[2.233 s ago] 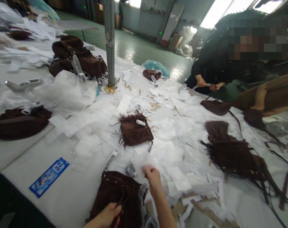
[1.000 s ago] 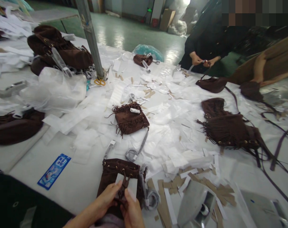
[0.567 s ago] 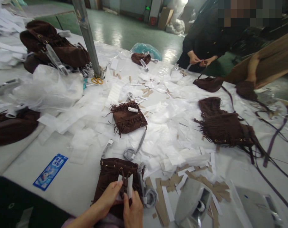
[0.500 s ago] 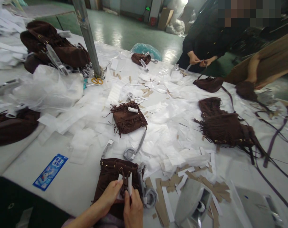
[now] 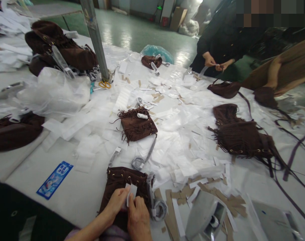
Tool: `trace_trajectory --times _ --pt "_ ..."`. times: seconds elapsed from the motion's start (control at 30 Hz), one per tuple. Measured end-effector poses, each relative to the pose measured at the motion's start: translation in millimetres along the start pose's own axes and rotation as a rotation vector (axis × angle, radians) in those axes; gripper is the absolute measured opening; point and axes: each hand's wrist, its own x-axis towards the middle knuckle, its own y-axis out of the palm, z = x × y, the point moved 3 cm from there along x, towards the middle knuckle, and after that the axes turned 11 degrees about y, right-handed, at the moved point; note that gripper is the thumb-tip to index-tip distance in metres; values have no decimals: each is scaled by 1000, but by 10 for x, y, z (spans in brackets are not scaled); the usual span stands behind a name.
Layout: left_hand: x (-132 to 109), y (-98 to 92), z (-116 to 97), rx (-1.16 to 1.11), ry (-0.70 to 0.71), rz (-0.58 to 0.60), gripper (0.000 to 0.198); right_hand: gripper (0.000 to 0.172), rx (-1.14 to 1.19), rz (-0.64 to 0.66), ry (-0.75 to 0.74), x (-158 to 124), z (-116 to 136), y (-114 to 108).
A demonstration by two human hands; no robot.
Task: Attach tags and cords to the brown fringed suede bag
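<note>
A dark brown drawstring bag (image 5: 114, 182) with brass eyelets lies in front of me at the table's near edge. Over its front, my left hand (image 5: 118, 201) pinches one side of a small white strip (image 5: 132, 194). The fingers of my right hand (image 5: 139, 214) close on the same strip from the other side and below. The strip covers part of the bag's front, and the drawstring ends are hidden behind it and my fingers. Beside the bag on the right lies a coiled, grey-wrapped strap (image 5: 159, 210).
A fringed brown bag (image 5: 138, 124) lies farther in. More brown bags (image 5: 242, 137) are on the right and a pile (image 5: 59, 47) at back left. A tape dispenser (image 5: 205, 214) stands near cardboard strips (image 5: 171, 207). A blue packet (image 5: 55, 180) lies left. A co-worker's hands (image 5: 216, 63) work across the table.
The white strip was spread apart with the dark cord showing between its halves; now it is folded together over the cord. My right hand has moved slightly left, closer to my left.
</note>
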Motion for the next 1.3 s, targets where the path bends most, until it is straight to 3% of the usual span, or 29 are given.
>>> trace_trajectory --times 0.1,0.2,0.27,0.33,0.5,0.6,0.77,0.97,1.2,1.3 --pt "34 -28 -5 -21 0 26 48 46 280 164 83 98 80 -169" --pt "60 -37 27 -53 -25 86 52 25 779 306 542 228 10 -201" --pt "55 -39 40 -67 -34 133 55 37 990 366 850 299 -60 -124" --pt "41 -53 36 -74 -30 179 57 44 1077 441 975 379 -94 -41" --pt "48 -154 22 -59 -13 296 57 48 1192 701 1071 482 -72 26" --pt "109 -226 50 -32 -9 318 50 44 1233 781 1089 488 -33 33" --pt "164 -281 74 26 7 161 40 39 1291 690 1092 539 20 144" --pt "-50 -153 44 0 -6 42 47 37 1318 585 1066 594 94 163" --pt "-158 -99 31 191 150 -139 57 25 1234 502 1089 623 121 165" --pt "-204 -98 -21 263 272 -176 51 26 1243 500 1099 646 145 153"
